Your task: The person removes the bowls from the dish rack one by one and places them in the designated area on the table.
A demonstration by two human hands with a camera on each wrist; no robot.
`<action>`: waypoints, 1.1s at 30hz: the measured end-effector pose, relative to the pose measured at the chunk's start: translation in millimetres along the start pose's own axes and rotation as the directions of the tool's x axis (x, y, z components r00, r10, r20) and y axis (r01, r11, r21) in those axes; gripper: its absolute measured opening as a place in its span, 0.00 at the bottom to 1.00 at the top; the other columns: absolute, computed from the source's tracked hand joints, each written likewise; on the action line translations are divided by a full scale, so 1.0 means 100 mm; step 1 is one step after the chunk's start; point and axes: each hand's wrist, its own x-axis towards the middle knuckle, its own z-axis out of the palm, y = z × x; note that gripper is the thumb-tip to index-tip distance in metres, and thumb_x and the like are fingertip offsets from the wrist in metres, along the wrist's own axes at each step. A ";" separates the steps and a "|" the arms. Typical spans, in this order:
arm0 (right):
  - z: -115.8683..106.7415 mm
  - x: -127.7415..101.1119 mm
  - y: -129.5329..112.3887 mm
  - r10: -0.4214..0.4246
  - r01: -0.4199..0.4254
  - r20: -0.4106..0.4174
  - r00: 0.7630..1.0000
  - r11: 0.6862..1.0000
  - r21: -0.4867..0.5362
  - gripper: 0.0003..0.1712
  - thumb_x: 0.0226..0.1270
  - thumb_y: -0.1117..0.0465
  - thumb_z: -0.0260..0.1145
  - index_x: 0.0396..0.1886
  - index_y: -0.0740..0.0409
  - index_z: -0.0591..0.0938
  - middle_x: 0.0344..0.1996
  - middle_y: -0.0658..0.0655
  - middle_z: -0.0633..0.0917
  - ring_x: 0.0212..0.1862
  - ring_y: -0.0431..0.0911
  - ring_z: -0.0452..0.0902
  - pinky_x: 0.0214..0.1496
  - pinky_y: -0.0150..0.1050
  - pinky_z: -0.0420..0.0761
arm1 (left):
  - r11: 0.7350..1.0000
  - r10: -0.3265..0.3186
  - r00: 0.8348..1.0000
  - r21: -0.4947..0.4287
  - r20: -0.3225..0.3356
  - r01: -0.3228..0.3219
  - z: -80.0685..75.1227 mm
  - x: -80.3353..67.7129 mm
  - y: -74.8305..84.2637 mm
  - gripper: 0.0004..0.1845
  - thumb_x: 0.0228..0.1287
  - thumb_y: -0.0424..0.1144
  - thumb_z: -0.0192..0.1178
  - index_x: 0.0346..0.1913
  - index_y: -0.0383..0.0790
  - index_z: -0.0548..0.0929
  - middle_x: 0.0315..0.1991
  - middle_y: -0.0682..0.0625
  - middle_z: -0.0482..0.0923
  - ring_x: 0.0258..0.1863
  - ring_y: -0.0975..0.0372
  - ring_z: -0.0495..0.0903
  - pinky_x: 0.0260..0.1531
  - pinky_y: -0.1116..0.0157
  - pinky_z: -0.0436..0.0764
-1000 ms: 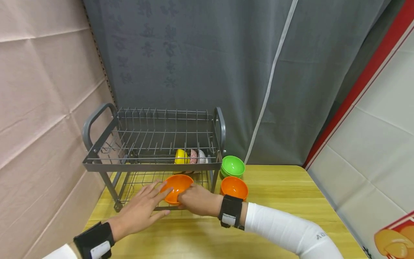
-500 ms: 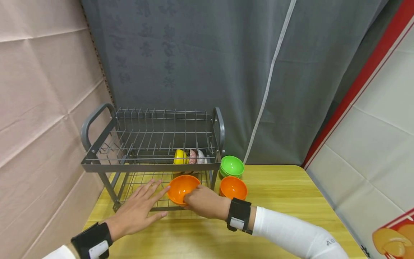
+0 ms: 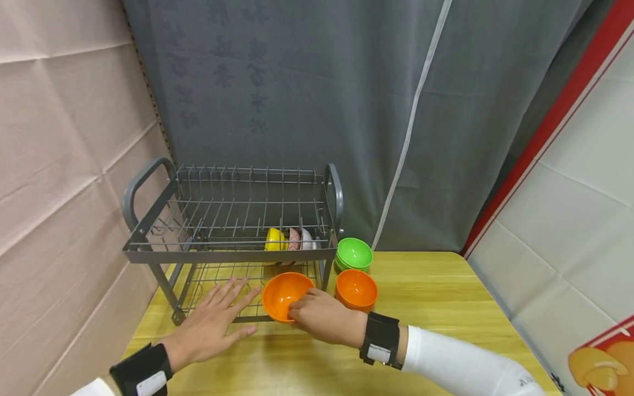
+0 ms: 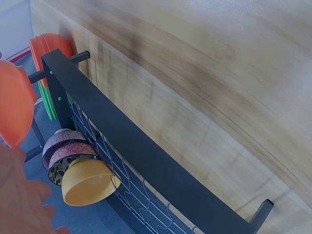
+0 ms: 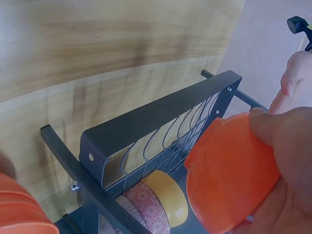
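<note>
My right hand [image 3: 324, 317] grips an orange bowl [image 3: 277, 294] by its near right rim, with fingers reaching inside. The bowl is tipped toward me, in front of the lower tier of a dark grey two-tier dish rack [image 3: 233, 257]. In the right wrist view the same orange bowl [image 5: 229, 170] shows its outside, with a thumb pressed to it. My left hand [image 3: 210, 324] is spread flat, its fingertips close to the bowl's left rim; whether they touch is hard to tell. Inside the rack stand a yellow bowl [image 4: 90, 183], a pink patterned bowl [image 5: 148, 202] and a striped bowl [image 4: 61, 141].
Right of the rack are stacked green bowls [image 3: 355, 253] and, nearer, stacked orange bowls [image 3: 356, 289]. All stand on a wood-grain table [image 3: 436, 308]. A grey curtain [image 3: 297, 99] hangs behind, and a pale cloth wall [image 3: 64, 165] runs along the left.
The right hand has drawn the orange bowl rightward and toward me, away from the left hand's fingers. The left hand has shifted only slightly. The bowl stacks have not moved.
</note>
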 end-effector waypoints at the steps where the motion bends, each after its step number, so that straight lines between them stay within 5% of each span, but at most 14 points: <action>1: 0.00 -0.02 0.00 -0.002 0.002 -0.012 1.000 1.000 0.005 0.08 0.71 0.47 0.67 0.43 0.43 0.86 0.38 0.37 0.89 0.42 0.34 0.83 0.51 0.32 0.78 | 1.000 0.002 1.000 0.000 -0.001 -0.002 0.00 0.00 0.00 0.38 0.71 0.69 0.49 0.79 0.58 0.62 0.80 0.41 0.56 0.79 0.41 0.57 0.74 0.36 0.58; 10: -0.01 -0.21 -0.01 -0.022 0.023 -0.048 0.999 1.000 0.019 0.12 0.70 0.49 0.68 0.49 0.44 0.88 0.47 0.40 0.90 0.48 0.36 0.84 0.57 0.35 0.80 | 1.000 0.024 1.000 -0.008 0.004 -0.024 0.04 -0.01 0.04 0.38 0.71 0.69 0.49 0.79 0.57 0.61 0.79 0.41 0.56 0.79 0.42 0.55 0.75 0.37 0.55; 27: -0.02 -0.54 0.04 0.007 -0.008 -0.140 0.990 1.000 -0.010 0.12 0.65 0.48 0.71 0.46 0.44 0.88 0.43 0.39 0.90 0.46 0.37 0.83 0.53 0.33 0.80 | 0.995 0.101 0.994 -0.012 0.046 -0.100 0.02 0.04 0.21 0.39 0.71 0.70 0.46 0.80 0.63 0.55 0.80 0.44 0.56 0.80 0.43 0.55 0.74 0.37 0.59; 33: 0.01 -0.62 0.06 0.007 -0.008 -0.108 0.994 1.000 -0.012 0.12 0.65 0.49 0.70 0.46 0.43 0.89 0.45 0.38 0.90 0.48 0.36 0.83 0.59 0.36 0.80 | 0.993 0.116 0.990 -0.020 0.079 -0.115 0.01 0.08 0.27 0.39 0.70 0.73 0.42 0.80 0.66 0.53 0.81 0.45 0.55 0.80 0.44 0.54 0.74 0.38 0.60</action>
